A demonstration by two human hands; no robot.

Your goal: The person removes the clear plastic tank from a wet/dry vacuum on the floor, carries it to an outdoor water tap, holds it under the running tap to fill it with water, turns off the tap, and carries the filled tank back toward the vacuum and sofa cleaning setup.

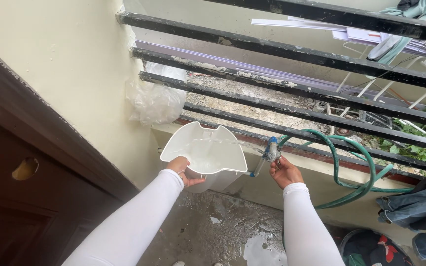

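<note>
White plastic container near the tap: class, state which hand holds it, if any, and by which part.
The left hand holds the white plastic container by its near rim; the right hand is on the tap.

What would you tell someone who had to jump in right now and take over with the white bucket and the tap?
Left hand: grips the near rim of the white container, tilted toward the tap.
Right hand: on the blue-handled tap by the green hose.
Done: tap is open; a stream of water arcs into the container, with a little pooled inside.
Left: container is far from full; tap needs shutting afterwards. The floor is wet, so step carefully.
</note>
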